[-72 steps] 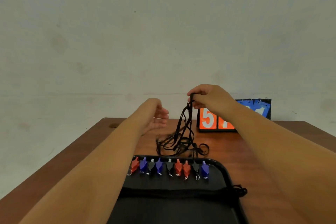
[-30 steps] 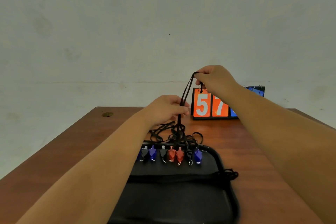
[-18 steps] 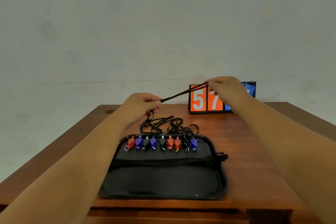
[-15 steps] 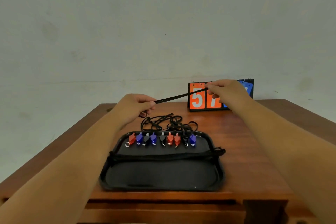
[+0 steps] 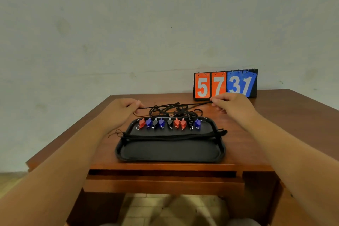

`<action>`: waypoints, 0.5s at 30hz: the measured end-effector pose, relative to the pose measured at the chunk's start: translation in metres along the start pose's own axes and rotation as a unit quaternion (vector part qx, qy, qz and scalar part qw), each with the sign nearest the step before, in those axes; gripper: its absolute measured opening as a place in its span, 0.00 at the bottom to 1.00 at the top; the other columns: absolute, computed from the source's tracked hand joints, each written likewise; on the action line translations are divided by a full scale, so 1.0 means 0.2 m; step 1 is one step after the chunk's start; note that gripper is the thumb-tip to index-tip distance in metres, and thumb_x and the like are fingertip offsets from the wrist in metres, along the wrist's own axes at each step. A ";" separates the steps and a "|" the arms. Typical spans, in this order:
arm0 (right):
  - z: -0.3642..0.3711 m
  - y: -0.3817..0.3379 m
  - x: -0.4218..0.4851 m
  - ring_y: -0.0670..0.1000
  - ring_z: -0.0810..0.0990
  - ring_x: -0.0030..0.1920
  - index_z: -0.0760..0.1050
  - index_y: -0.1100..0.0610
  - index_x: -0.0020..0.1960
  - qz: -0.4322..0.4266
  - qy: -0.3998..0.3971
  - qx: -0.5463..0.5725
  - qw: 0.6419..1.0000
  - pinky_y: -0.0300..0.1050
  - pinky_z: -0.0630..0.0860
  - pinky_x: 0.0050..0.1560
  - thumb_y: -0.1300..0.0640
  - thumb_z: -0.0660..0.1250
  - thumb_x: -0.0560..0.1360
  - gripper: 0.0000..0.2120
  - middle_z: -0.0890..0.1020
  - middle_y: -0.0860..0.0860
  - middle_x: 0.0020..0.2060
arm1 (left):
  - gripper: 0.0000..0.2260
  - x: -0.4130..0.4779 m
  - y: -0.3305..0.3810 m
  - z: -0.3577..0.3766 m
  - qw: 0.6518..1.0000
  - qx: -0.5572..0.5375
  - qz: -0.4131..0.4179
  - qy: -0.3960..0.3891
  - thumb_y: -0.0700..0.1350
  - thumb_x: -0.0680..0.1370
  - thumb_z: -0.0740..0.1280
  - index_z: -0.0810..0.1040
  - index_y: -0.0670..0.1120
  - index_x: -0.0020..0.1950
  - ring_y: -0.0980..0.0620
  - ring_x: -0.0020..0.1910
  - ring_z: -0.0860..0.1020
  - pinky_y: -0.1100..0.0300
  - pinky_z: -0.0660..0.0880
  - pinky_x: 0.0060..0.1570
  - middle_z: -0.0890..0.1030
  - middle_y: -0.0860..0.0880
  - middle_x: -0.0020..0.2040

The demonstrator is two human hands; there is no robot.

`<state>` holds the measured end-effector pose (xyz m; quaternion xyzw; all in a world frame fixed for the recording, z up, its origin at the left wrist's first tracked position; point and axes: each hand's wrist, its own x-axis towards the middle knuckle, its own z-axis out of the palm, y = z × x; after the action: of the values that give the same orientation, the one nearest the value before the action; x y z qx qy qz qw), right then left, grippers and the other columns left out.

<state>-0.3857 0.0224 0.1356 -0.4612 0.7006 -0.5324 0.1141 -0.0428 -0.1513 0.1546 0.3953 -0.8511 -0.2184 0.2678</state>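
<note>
A black tray [image 5: 170, 154] lies on the wooden table [image 5: 266, 128]. Along its far edge stands a row of red, blue and black whistles [image 5: 168, 123]. Behind them lies a tangle of black cords [image 5: 176, 111]. One black cord [image 5: 194, 105] is stretched taut just above the tangle. My left hand [image 5: 126, 108] pinches its left end and my right hand [image 5: 229, 103] pinches its right end. More cords lie straight across the tray's middle [image 5: 170, 135].
A flip scoreboard [image 5: 225, 84] reading 5 7 3 1 stands at the table's back right, close behind my right hand. A plain wall rises behind the table. The table's front edge and a tiled floor show below.
Both hands have come down toward the table with the cord and spread wider apart. My head has drawn back, so more of the table front and the scoreboard shows.
</note>
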 end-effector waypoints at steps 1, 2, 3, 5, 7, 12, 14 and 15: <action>0.01 0.01 -0.02 0.43 0.85 0.49 0.84 0.44 0.59 -0.001 -0.002 -0.011 1.000 0.38 0.79 0.48 0.51 0.71 0.84 0.06 0.89 0.42 0.47 | 0.16 -0.03 0.00 0.00 1.000 -0.003 -0.005 0.001 0.56 0.89 0.57 0.85 0.59 0.64 0.51 0.60 0.81 0.48 0.77 0.68 0.83 0.60 0.56; 0.02 0.02 -0.04 0.43 0.84 0.49 0.84 0.43 0.59 -0.002 -0.005 -0.032 0.999 0.39 0.78 0.48 0.51 0.71 0.84 0.06 0.88 0.41 0.48 | 0.16 -0.05 -0.01 0.00 1.000 -0.010 -0.014 0.000 0.54 0.89 0.57 0.85 0.56 0.64 0.53 0.61 0.80 0.47 0.75 0.70 0.82 0.59 0.57; 0.02 0.03 -0.06 0.42 0.83 0.50 0.84 0.43 0.59 -0.005 -0.006 -0.059 0.998 0.41 0.79 0.51 0.51 0.70 0.84 0.07 0.87 0.40 0.50 | 0.16 -0.07 -0.02 0.00 0.999 -0.022 -0.023 -0.001 0.51 0.89 0.57 0.85 0.55 0.64 0.55 0.60 0.79 0.46 0.74 0.71 0.81 0.59 0.57; 0.04 0.07 -0.09 0.41 0.81 0.53 0.85 0.43 0.60 -0.012 -0.005 -0.105 0.994 0.44 0.78 0.58 0.50 0.70 0.84 0.07 0.86 0.38 0.52 | 0.15 -0.09 -0.07 0.01 0.998 -0.043 -0.040 0.009 0.46 0.89 0.58 0.85 0.55 0.62 0.58 0.51 0.79 0.45 0.76 0.69 0.81 0.60 0.53; 0.06 0.10 -0.12 0.39 0.80 0.53 0.85 0.44 0.60 -0.016 -0.003 -0.113 0.993 0.41 0.74 0.55 0.50 0.70 0.84 0.08 0.85 0.37 0.52 | 0.13 -0.12 -0.12 0.02 0.999 -0.020 -0.037 0.019 0.44 0.88 0.60 0.83 0.58 0.60 0.53 0.43 0.79 0.52 0.79 0.55 0.83 0.59 0.52; 0.10 0.16 -0.18 0.41 0.80 0.53 0.85 0.44 0.55 -0.005 0.003 -0.105 0.994 0.43 0.73 0.53 0.49 0.71 0.83 0.05 0.85 0.39 0.51 | 0.06 -0.18 -0.23 0.06 0.996 -0.024 -0.024 0.087 0.46 0.85 0.68 0.84 0.57 0.56 0.58 0.50 0.81 0.62 0.74 0.49 0.84 0.58 0.49; 0.11 0.19 -0.20 0.41 0.81 0.53 0.85 0.44 0.54 -0.009 0.012 -0.118 0.993 0.44 0.75 0.55 0.49 0.71 0.83 0.04 0.85 0.39 0.51 | 0.04 -0.20 -0.26 0.08 0.991 -0.054 -0.032 0.116 0.47 0.83 0.72 0.85 0.57 0.53 0.58 0.49 0.81 0.61 0.73 0.49 0.85 0.57 0.48; 0.12 0.20 -0.20 0.41 0.81 0.53 0.85 0.44 0.55 -0.012 0.016 -0.125 0.992 0.44 0.75 0.56 0.48 0.71 0.83 0.04 0.85 0.39 0.51 | 0.04 -0.21 -0.28 0.09 0.990 -0.063 -0.035 0.125 0.47 0.82 0.74 0.86 0.56 0.51 0.58 0.48 0.81 0.60 0.73 0.49 0.85 0.57 0.47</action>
<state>-0.3692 0.0387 0.0787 -0.4713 0.7578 -0.4496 0.0385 -0.0004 -0.1483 0.0975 0.4313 -0.7812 -0.2300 0.3884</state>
